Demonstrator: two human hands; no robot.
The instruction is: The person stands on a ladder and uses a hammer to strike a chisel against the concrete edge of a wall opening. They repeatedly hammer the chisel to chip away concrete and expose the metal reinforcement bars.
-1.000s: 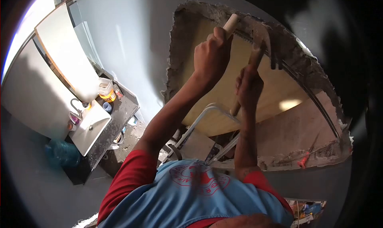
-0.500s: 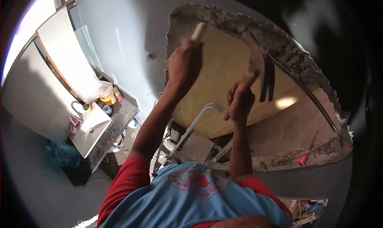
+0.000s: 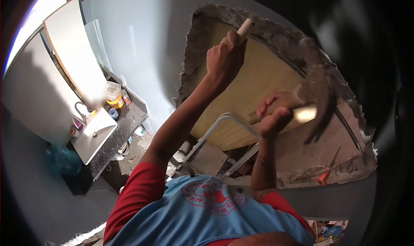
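My left hand is closed around a short, pale wooden stick or handle; its lower part is hidden in my fist. Lower and to the right, my right hand grips the wooden handle of a claw hammer. The hammer head is smeared by motion, with its claws pointing down. Both hands are in front of a rough-edged opening cut in the wall. Behind them is a yellowish board. A screwdriver with an orange handle lies on the opening's lower edge.
A white tubular ladder frame stands right before my body. At left, a white sink sits on a dark counter with a yellow-labelled tub and a blue cup. A large blue-green bottle is beside the counter.
My left hand has shifted right and slightly up with the wooden stick. The hammer has swung to the right and its handle lies flatter, while my right hand's fingers have loosened somewhat.
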